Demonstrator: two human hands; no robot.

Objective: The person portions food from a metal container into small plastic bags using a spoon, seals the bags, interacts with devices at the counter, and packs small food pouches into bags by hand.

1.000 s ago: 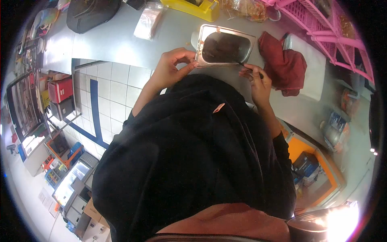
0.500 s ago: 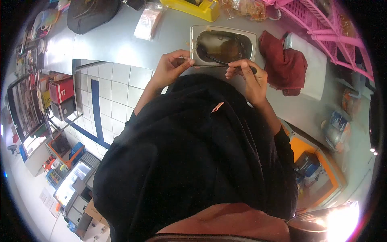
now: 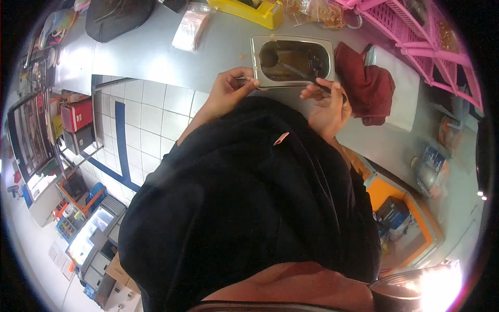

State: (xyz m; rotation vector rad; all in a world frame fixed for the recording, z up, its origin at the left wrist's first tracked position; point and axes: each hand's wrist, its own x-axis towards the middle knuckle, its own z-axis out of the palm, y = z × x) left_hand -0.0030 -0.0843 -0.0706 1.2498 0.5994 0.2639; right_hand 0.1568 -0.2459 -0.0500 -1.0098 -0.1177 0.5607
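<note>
A rectangular metal pan with a rounded opening sits on the counter near its front edge, some brownish contents inside. At its left front corner, my left hand pinches the rim between thumb and fingers. My right hand, beside the right front corner, grips the dark handle of a long, slim utensil. This utensil slants across the pan, and its rounded dark head, like a small ladle's, is at the left end of the opening. Small crumbs cling to the pan's left rim.
A dark red cloth lies right of the pan on a white board. Pink plastic baskets stand at the upper right. Behind are a yellow tape dispenser, a plastic packet and a black object.
The pan and my left hand have shifted slightly right. My right hand has moved right and a little down with the utensil, whose rounded head now shows more clearly at the left.
</note>
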